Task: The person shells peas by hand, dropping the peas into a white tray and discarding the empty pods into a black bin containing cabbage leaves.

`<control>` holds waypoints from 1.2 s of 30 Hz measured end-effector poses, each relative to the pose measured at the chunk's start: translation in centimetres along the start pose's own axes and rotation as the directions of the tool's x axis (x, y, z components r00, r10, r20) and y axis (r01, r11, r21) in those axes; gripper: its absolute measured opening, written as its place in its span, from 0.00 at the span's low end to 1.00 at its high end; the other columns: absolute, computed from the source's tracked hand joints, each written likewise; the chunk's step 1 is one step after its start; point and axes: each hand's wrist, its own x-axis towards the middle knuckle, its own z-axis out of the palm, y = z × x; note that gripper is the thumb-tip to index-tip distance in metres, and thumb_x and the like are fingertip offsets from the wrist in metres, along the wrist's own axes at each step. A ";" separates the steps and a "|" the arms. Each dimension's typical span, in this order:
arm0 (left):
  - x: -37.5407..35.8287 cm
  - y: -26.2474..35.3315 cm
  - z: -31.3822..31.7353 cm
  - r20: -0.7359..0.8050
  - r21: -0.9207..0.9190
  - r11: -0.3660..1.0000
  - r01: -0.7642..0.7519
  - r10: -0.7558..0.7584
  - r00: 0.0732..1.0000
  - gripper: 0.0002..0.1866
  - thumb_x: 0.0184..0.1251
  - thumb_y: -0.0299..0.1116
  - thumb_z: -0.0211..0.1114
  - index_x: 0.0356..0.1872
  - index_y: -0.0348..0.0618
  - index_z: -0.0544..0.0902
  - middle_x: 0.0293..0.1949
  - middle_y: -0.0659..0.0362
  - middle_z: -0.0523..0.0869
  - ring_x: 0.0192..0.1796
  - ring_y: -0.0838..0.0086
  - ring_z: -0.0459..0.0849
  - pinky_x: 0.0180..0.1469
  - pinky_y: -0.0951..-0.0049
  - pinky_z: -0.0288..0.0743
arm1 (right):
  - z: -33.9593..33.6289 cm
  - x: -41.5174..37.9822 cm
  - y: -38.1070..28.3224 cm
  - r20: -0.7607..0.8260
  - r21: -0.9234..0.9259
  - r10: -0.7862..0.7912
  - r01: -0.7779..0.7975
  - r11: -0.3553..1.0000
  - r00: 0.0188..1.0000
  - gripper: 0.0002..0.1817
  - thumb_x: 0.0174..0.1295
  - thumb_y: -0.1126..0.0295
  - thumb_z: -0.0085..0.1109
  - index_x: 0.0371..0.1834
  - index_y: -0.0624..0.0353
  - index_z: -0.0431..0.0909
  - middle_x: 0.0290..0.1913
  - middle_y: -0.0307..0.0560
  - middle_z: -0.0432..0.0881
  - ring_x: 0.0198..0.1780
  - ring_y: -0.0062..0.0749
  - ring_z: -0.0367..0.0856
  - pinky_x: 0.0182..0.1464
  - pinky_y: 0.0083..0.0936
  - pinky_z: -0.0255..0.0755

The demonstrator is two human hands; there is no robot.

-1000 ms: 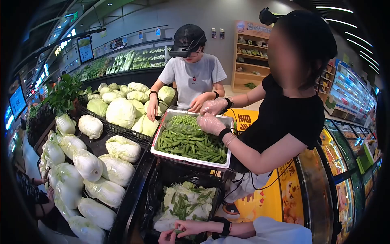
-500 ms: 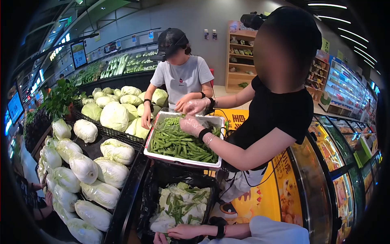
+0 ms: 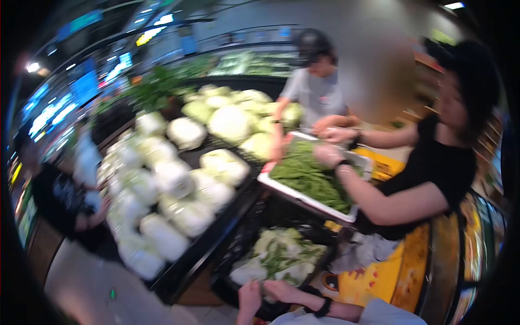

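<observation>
left hand [image 3: 249, 298] and right hand [image 3: 281, 291]: bare, side by side at the near edge of a black-lined bin [image 3: 284, 214]; fingers curled inward, tips close; whether they pinched anything could not be told through the blur. pale leaves mixed with green bits [image 3: 292, 244]: lay in the bin, just beyond both hands, right hand nearer the middle; limp, ragged, no common axis legible. white box [image 3: 309, 201]: stood beyond the bin, rectangular, long axis slanting down rightward; heaped with slender green pods [image 3: 306, 173]. napa cabbages [image 3: 173, 179]: lay leftward, plump, oblong, glossy.
</observation>
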 end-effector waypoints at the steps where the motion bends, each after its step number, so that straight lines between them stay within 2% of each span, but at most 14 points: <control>1: 0.2 1.0 -0.4 0.005 -0.187 0.968 0.170 -0.172 0.985 0.11 0.62 0.31 0.47 0.22 0.37 0.71 0.26 0.42 0.76 0.27 0.48 0.75 0.27 0.56 0.67 | -0.1 -0.3 -1.9 -0.009 -0.020 0.093 -0.093 0.995 0.996 0.16 0.68 0.61 0.36 0.33 0.60 0.71 0.18 0.36 0.70 0.20 0.18 0.67 0.23 0.20 0.63; 2: 0.2 0.1 0.8 0.004 -0.196 0.969 0.154 -0.156 0.988 0.14 0.63 0.38 0.48 0.27 0.37 0.72 0.26 0.41 0.77 0.31 0.45 0.76 0.32 0.53 0.69 | 0.0 0.1 2.2 -0.039 -0.045 -0.042 0.040 0.998 0.998 0.17 0.68 0.60 0.35 0.33 0.61 0.71 0.19 0.36 0.71 0.20 0.19 0.68 0.23 0.19 0.64; 3: 0.6 1.8 -0.2 -0.007 -0.286 0.922 0.261 -0.275 0.961 0.14 0.63 0.37 0.47 0.29 0.35 0.74 0.22 0.42 0.77 0.28 0.50 0.78 0.28 0.59 0.70 | -0.1 0.2 3.0 -0.040 -0.122 -0.091 0.085 0.989 0.995 0.18 0.68 0.61 0.34 0.32 0.61 0.71 0.19 0.38 0.72 0.20 0.19 0.68 0.23 0.18 0.65; 6: 0.4 1.8 -0.5 -0.021 -0.357 0.910 0.213 -0.236 0.971 0.14 0.65 0.39 0.47 0.29 0.37 0.73 0.23 0.45 0.77 0.29 0.50 0.78 0.31 0.60 0.70 | 0.9 -0.5 -1.2 -0.132 0.010 0.097 -0.096 0.995 0.986 0.16 0.68 0.66 0.36 0.26 0.60 0.70 0.14 0.37 0.69 0.16 0.18 0.66 0.20 0.17 0.60; 9: 0.2 1.0 -0.1 -0.015 -0.394 0.899 0.189 -0.212 0.977 0.14 0.66 0.38 0.48 0.30 0.36 0.73 0.23 0.45 0.78 0.30 0.49 0.77 0.32 0.58 0.68 | 0.6 0.0 0.5 -0.064 0.147 0.093 -0.083 0.986 0.994 0.16 0.68 0.65 0.36 0.26 0.61 0.69 0.14 0.39 0.70 0.15 0.19 0.66 0.18 0.17 0.59; 11: 0.0 1.0 0.2 -0.060 -0.415 0.892 0.177 -0.221 0.973 0.14 0.66 0.38 0.48 0.30 0.36 0.72 0.23 0.45 0.78 0.30 0.50 0.77 0.31 0.58 0.68 | 0.7 0.0 -0.7 -0.044 0.198 0.223 -0.210 0.957 0.974 0.18 0.69 0.64 0.34 0.26 0.62 0.69 0.15 0.41 0.72 0.15 0.21 0.67 0.20 0.17 0.60; 15: -0.1 0.9 0.1 -0.065 -0.429 0.890 0.156 -0.203 0.977 0.13 0.67 0.38 0.47 0.33 0.36 0.71 0.25 0.44 0.77 0.31 0.49 0.77 0.32 0.59 0.68 | 0.2 0.3 0.9 -0.005 0.163 0.146 -0.143 0.976 0.989 0.20 0.69 0.63 0.32 0.26 0.63 0.69 0.15 0.44 0.73 0.15 0.23 0.68 0.20 0.19 0.62; 16: -0.1 0.9 0.1 -0.056 -0.431 0.889 0.153 -0.196 0.979 0.13 0.67 0.38 0.47 0.33 0.36 0.71 0.25 0.44 0.77 0.32 0.48 0.76 0.32 0.59 0.68 | -0.2 0.2 1.3 -0.005 0.060 0.178 -0.178 0.982 0.984 0.11 0.64 0.66 0.44 0.41 0.63 0.67 0.29 0.45 0.75 0.29 0.27 0.72 0.33 0.22 0.66; 17: 0.0 0.9 0.0 -0.045 -0.433 0.889 0.149 -0.187 0.981 0.13 0.67 0.38 0.47 0.34 0.37 0.71 0.26 0.43 0.77 0.32 0.48 0.76 0.32 0.58 0.68 | -0.2 0.4 1.6 -0.012 -0.044 0.208 -0.209 0.977 0.978 0.23 0.58 0.68 0.55 0.56 0.63 0.64 0.42 0.47 0.78 0.44 0.31 0.75 0.45 0.25 0.70; 25: -0.2 0.6 0.9 -0.100 -0.441 0.889 0.127 -0.189 0.977 0.15 0.67 0.38 0.46 0.35 0.34 0.72 0.26 0.42 0.77 0.32 0.47 0.76 0.34 0.57 0.68 | 0.7 0.5 1.1 -0.001 0.118 0.174 -0.173 0.978 0.985 0.12 0.63 0.66 0.45 0.42 0.63 0.67 0.29 0.45 0.75 0.30 0.27 0.72 0.33 0.22 0.66; 28: -0.6 1.5 0.2 -0.024 -0.540 0.812 0.221 -0.277 0.960 0.15 0.67 0.37 0.46 0.35 0.33 0.73 0.26 0.42 0.78 0.30 0.48 0.77 0.33 0.57 0.69 | 0.7 0.4 1.3 -0.001 0.150 0.169 -0.167 0.975 0.986 0.12 0.65 0.65 0.41 0.37 0.64 0.68 0.24 0.44 0.74 0.25 0.25 0.70 0.29 0.21 0.64; 32: -0.9 0.4 0.8 -0.062 -0.510 0.848 0.147 -0.206 0.977 0.15 0.67 0.37 0.45 0.40 0.34 0.72 0.25 0.42 0.77 0.30 0.48 0.77 0.33 0.59 0.69 | 0.7 0.3 1.8 -0.004 0.201 0.150 -0.147 0.969 0.989 0.16 0.68 0.64 0.35 0.30 0.64 0.69 0.18 0.43 0.73 0.18 0.23 0.68 0.23 0.19 0.62; 35: -1.1 0.6 0.9 -0.046 -0.456 0.876 0.156 -0.198 0.979 0.14 0.67 0.35 0.46 0.46 0.37 0.71 0.24 0.48 0.77 0.27 0.58 0.79 0.30 0.65 0.70 | 0.6 0.1 1.7 -0.016 0.217 0.150 -0.144 0.966 0.988 0.20 0.69 0.63 0.33 0.27 0.64 0.70 0.15 0.43 0.72 0.15 0.22 0.67 0.20 0.18 0.61; 36: -1.1 1.3 -0.2 0.004 -0.583 0.782 0.220 -0.268 0.963 0.13 0.67 0.34 0.48 0.47 0.38 0.71 0.23 0.53 0.76 0.26 0.66 0.78 0.29 0.70 0.70 | 0.6 0.1 0.9 -0.002 0.183 0.145 -0.142 0.973 0.989 0.20 0.69 0.63 0.33 0.27 0.64 0.70 0.15 0.42 0.71 0.15 0.21 0.67 0.19 0.18 0.61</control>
